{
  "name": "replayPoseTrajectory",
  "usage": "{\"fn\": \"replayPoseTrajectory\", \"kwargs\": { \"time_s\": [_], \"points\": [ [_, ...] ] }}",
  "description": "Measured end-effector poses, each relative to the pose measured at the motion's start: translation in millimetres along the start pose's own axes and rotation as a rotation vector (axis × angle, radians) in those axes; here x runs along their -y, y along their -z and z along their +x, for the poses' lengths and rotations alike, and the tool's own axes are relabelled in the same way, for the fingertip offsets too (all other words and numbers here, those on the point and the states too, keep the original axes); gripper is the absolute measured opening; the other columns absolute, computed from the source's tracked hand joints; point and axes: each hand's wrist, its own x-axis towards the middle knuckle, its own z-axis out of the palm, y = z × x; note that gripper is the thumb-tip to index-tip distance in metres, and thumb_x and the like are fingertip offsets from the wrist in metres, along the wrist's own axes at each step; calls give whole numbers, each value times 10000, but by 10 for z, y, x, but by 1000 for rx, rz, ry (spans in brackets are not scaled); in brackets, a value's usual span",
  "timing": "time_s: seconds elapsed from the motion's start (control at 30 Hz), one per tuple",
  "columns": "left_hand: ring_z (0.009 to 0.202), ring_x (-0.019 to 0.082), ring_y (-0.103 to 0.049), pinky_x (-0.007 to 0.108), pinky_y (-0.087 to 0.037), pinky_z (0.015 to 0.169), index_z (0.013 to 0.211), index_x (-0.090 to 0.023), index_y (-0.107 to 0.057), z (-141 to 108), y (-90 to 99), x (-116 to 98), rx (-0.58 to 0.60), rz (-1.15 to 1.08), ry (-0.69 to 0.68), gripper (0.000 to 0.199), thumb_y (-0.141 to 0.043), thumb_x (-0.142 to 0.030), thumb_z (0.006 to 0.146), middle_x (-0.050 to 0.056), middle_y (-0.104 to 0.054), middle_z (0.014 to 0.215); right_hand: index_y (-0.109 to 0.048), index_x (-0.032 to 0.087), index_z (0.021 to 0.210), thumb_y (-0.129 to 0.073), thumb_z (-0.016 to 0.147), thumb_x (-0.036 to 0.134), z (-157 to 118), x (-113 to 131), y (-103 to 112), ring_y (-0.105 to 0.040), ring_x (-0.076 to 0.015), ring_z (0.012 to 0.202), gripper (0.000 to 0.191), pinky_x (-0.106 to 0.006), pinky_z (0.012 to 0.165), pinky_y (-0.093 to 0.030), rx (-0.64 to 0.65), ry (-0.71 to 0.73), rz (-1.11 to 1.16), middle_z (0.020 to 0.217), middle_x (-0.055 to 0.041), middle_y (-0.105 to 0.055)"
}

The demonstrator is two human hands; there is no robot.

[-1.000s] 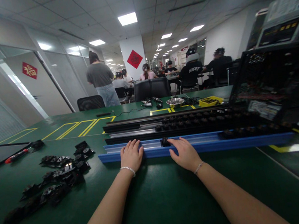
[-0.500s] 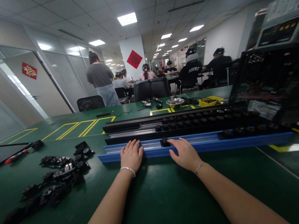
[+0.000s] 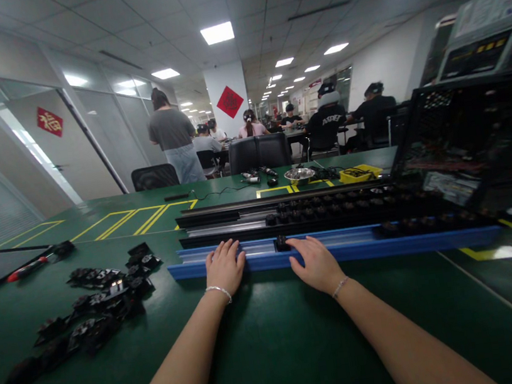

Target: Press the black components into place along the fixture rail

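Observation:
A long blue channel rail (image 3: 341, 252) lies crosswise on the green table in front of me. Over its left part lies my left hand (image 3: 223, 269), palm down with fingers spread, resting on the rail and gripping nothing. A small black block (image 3: 281, 243) sits in the rail's channel between my hands. My right hand (image 3: 316, 264) has its index fingertip against the block's right side, thumb apart, fingers not wrapped round anything. Farther right in the same channel stands a row of similar black blocks (image 3: 425, 225).
Black rails (image 3: 223, 229) with more blocks lie behind the blue one. Loose black parts (image 3: 103, 296) are heaped at left, near a red-handled screwdriver (image 3: 28, 268). A metal bowl (image 3: 300, 176) and yellow tray (image 3: 361, 173) stand behind. An open computer case (image 3: 449, 145) rises at right.

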Motion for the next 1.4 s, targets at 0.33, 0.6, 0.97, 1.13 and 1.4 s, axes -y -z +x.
{"fn": "replayPoseTrajectory", "kwargs": {
  "time_s": [0.33, 0.6, 0.97, 1.13, 1.4],
  "points": [
    [1258, 204, -364, 426, -261, 1019, 1243, -268, -494, -2, 6, 0, -1, -6, -6, 428, -303, -400, 884, 32, -485, 1329, -539, 172, 1107, -443, 785, 242, 5, 30, 34, -569, -186, 996, 343, -412, 1014, -305, 36, -6, 6, 1078, -79, -635],
    [1255, 207, -371, 429, -266, 1017, 1242, -267, -493, -4, 4, -5, -6, 2, -11, 427, -301, -401, 885, 32, -488, 1327, -531, 166, 1123, -446, 786, 250, 8, 57, 37, -550, -194, 1023, 358, -414, 1025, -271, 67, 0, 25, 1097, -79, -627],
    [1245, 183, -392, 407, -246, 1049, 1232, -218, -486, -5, 19, -18, 11, -54, -110, 406, -294, -341, 897, 48, -495, 1318, -529, 176, 1097, -457, 774, 249, 12, 114, 61, -545, -195, 1014, 338, -420, 1023, -259, 93, 8, 34, 1077, -74, -629],
    [1240, 166, -389, 364, -278, 1036, 1260, -207, -433, -53, 70, -140, 50, -130, -338, 405, -359, -307, 874, 52, -499, 1310, -525, 186, 1078, -470, 763, 253, 18, 127, 65, -537, -196, 1016, 327, -427, 1025, -245, 107, 13, 29, 1078, -70, -623],
    [1272, 214, -326, 430, -250, 1039, 1255, -287, -431, -124, 116, -294, 118, -92, -441, 522, -477, -169, 748, 43, -401, 1383, -520, 201, 1056, -490, 728, 227, 3, 182, 50, -493, -206, 1087, 331, -456, 1049, -182, 136, 37, 26, 1161, -74, -585]
  ]
}}
